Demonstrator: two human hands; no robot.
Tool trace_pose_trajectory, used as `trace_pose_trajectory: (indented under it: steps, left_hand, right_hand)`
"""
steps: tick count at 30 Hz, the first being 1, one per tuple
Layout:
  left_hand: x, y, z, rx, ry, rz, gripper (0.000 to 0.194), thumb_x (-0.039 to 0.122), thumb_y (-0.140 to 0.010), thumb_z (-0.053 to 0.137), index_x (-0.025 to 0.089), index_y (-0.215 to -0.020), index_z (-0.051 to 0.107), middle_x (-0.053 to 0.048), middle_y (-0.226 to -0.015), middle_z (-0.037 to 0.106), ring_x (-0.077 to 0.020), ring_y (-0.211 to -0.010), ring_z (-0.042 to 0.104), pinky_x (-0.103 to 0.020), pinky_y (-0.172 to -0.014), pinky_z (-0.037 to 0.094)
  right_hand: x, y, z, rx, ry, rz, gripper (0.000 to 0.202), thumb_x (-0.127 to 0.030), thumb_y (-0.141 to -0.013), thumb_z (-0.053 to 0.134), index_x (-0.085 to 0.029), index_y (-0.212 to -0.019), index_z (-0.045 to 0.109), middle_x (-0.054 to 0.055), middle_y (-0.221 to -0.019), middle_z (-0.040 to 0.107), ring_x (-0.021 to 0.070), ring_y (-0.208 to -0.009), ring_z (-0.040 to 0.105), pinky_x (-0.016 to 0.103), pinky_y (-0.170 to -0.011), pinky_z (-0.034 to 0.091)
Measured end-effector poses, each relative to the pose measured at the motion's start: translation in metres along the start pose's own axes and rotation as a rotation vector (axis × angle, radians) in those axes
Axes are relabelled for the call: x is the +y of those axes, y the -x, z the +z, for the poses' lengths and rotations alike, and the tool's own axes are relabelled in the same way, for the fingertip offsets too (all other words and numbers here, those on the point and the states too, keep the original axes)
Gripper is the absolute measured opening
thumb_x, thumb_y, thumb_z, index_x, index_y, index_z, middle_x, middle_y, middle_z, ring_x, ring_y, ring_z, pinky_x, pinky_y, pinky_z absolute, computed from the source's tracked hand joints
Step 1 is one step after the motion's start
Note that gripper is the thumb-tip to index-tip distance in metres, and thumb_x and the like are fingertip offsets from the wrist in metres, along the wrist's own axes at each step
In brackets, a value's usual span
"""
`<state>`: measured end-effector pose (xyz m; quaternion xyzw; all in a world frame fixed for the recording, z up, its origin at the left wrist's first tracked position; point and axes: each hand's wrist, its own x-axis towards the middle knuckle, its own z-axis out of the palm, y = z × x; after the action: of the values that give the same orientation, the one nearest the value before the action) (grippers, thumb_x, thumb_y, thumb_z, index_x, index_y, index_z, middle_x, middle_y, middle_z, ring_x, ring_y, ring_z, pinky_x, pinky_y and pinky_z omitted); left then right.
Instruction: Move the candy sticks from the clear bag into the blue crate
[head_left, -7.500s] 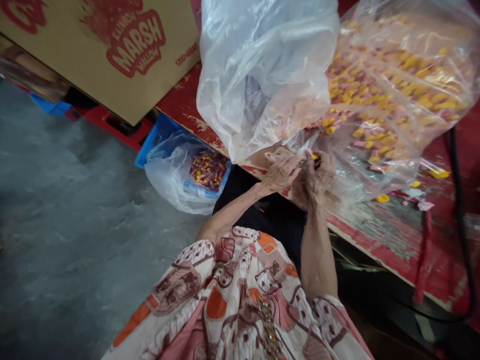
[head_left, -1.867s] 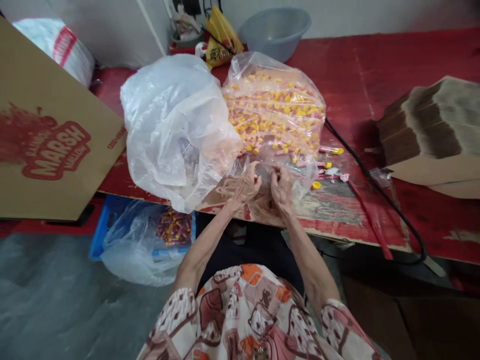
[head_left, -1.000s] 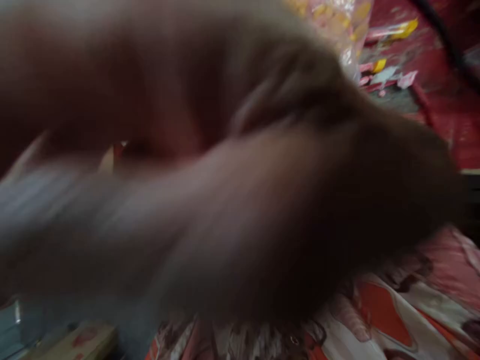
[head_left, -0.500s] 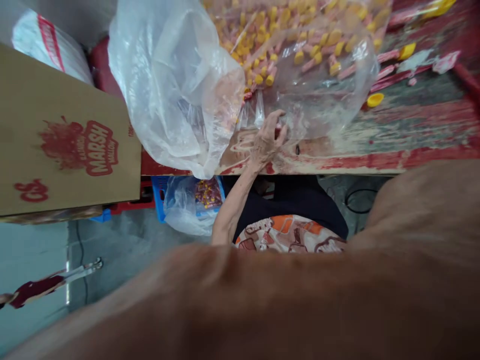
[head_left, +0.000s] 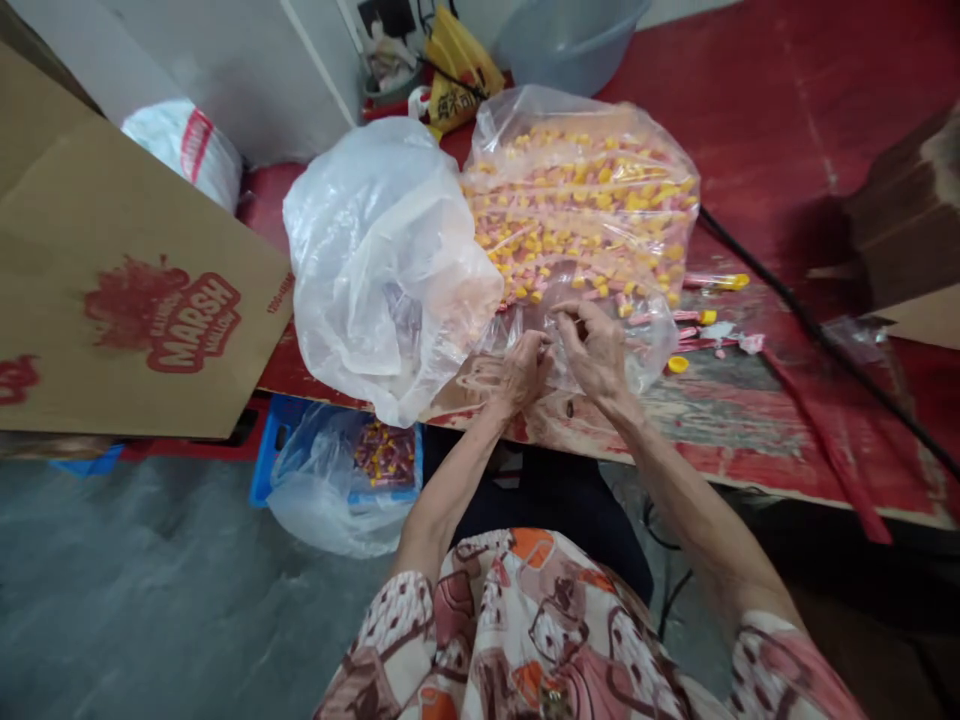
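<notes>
Red table [head_left: 757, 130] beneath left grip [head_left: 525, 368] and right grip [head_left: 598, 350], any contents indistinct.

I can't tell what, if anything, the left hand [head_left: 520, 375] and right hand [head_left: 598, 350] pinch; the far basin [head_left: 566, 50] and left carton [head_left: 127, 250] run out of view.

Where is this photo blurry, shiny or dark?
In the head view, fine detail is too soft to show whether the left hand and right hand hold anything; the cardboard at the right edge looks smeared; pale glare streaks the clear bag; deep shadow lies under the red table, lower right.
</notes>
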<state>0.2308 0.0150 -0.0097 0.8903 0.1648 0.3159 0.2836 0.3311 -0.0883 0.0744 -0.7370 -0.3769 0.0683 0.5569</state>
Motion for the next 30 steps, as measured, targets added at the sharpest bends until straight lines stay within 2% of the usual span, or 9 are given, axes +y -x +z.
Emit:
trace_pose_trajectory:
  steps: [2,5,9,12,16,19,22,26,30]
  left_hand:
    - [-0.006,0.003,0.005,0.07,0.023,-0.013,0.029,0.043,-0.118,0.053,0.019,-0.109,0.067,-0.007,-0.099,0.072,-0.0188,-0.09,0.072,-0.036,-0.087,0.063]
    - [-0.011,0.006,0.007,0.148,0.045,-0.036,0.027,0.042,-0.119,0.048,0.021,-0.119,0.065,-0.01,-0.109,0.074,-0.0195,-0.093,0.073,-0.036,-0.088,0.063]
    - [-0.008,0.008,0.004,0.202,-0.005,-0.029,0.029,0.039,-0.118,0.047,0.021,-0.135,0.062,-0.011,-0.115,0.075,-0.0205,-0.098,0.075,-0.037,-0.093,0.064]
    - [-0.002,0.007,0.002,0.156,-0.077,0.018,0.028,0.036,-0.117,0.048,0.02,-0.133,0.065,-0.014,-0.116,0.077,-0.025,-0.108,0.076,-0.044,-0.102,0.063]
    - [0.005,0.005,0.001,-0.012,-0.093,0.048,0.029,0.033,-0.119,0.043,0.02,-0.123,0.069,-0.016,-0.114,0.078,-0.027,-0.107,0.077,-0.045,-0.098,0.063]
    - [0.008,0.005,-0.001,-0.095,-0.082,0.059,0.029,0.033,-0.119,0.043,0.022,-0.118,0.069,-0.015,-0.11,0.079,-0.0267,-0.105,0.077,-0.043,-0.096,0.064]
    - [0.011,0.006,-0.003,-0.118,-0.08,0.075,0.021,0.028,-0.117,0.048,0.022,-0.114,0.068,-0.014,-0.11,0.079,-0.0273,-0.106,0.077,-0.043,-0.098,0.063]
    - [0.014,0.003,0.0,-0.141,-0.148,0.043,0.017,0.027,-0.115,0.052,0.022,-0.11,0.068,-0.015,-0.109,0.076,-0.03,-0.109,0.075,-0.045,-0.099,0.061]
    - [0.019,-0.005,0.004,-0.183,-0.186,-0.026,0.021,0.035,-0.114,0.055,0.026,-0.113,0.074,-0.013,-0.104,0.076,-0.032,-0.105,0.073,-0.049,-0.094,0.063]
  right_hand:
    - [0.034,-0.013,0.012,0.015,0.081,0.063,0.03,-0.034,-0.105,0.051,-0.022,-0.108,0.078,0.009,-0.103,0.079,0.0238,-0.089,0.069,0.037,-0.087,0.056]
    - [0.065,-0.035,0.037,-0.057,0.171,0.055,0.031,-0.025,-0.103,0.048,-0.021,-0.112,0.077,0.011,-0.109,0.079,0.0256,-0.099,0.069,0.039,-0.095,0.055]
    - [0.076,-0.055,0.069,-0.124,0.331,0.058,0.038,-0.02,-0.103,0.053,-0.021,-0.136,0.071,0.015,-0.131,0.072,0.0282,-0.106,0.065,0.038,-0.088,0.052]
    - [0.08,-0.058,0.078,-0.171,0.414,0.087,0.028,-0.023,-0.104,0.059,-0.021,-0.129,0.071,0.014,-0.133,0.069,0.0259,-0.101,0.062,0.033,-0.078,0.046]
    - [0.089,-0.054,0.072,-0.118,0.36,0.085,0.014,-0.021,-0.106,0.058,-0.017,-0.114,0.069,0.014,-0.124,0.07,0.0201,-0.093,0.055,0.031,-0.075,0.039]
    - [0.092,-0.047,0.061,-0.066,0.257,0.075,0.01,-0.027,-0.109,0.058,-0.02,-0.111,0.065,0.011,-0.117,0.073,0.02,-0.096,0.055,0.031,-0.081,0.041]
    - [0.09,-0.031,0.049,-0.009,0.183,0.064,0.017,-0.038,-0.111,0.057,-0.022,-0.113,0.063,0.011,-0.115,0.075,0.0204,-0.095,0.059,0.032,-0.089,0.046]
    - [0.09,-0.006,0.037,0.085,0.219,0.056,0.029,-0.047,-0.112,0.051,-0.022,-0.111,0.065,0.012,-0.109,0.074,0.0238,-0.094,0.061,0.037,-0.09,0.05]
    - [0.095,0.004,0.033,0.03,0.234,-0.037,0.029,-0.044,-0.107,0.052,-0.023,-0.109,0.071,0.012,-0.108,0.076,0.0254,-0.096,0.066,0.039,-0.092,0.054]
